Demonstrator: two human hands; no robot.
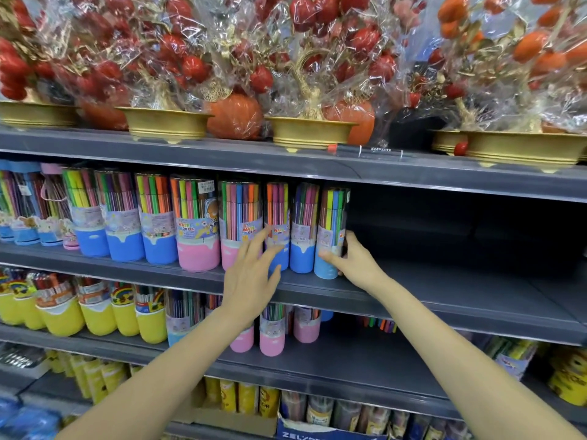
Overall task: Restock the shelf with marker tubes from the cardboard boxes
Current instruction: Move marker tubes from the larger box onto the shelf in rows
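A row of clear marker tubes with blue or pink bases stands on the grey middle shelf (444, 281). My right hand (355, 262) grips the base of the rightmost tube (332, 230), a light-blue-based one at the row's end. My left hand (251, 274) is spread with fingers apart, hovering in front of a blue-based tube (277, 211) and a pink-based tube (239, 214), holding nothing. No cardboard box shows clearly here.
Right of the row the middle shelf is dark and bare. Above, gold bowls (311, 131) with wrapped red fruit trees line the top shelf, with a black marker (368, 150) lying at its edge. Yellow-based tubes (101, 312) and pink ones (271, 338) fill the shelf below.
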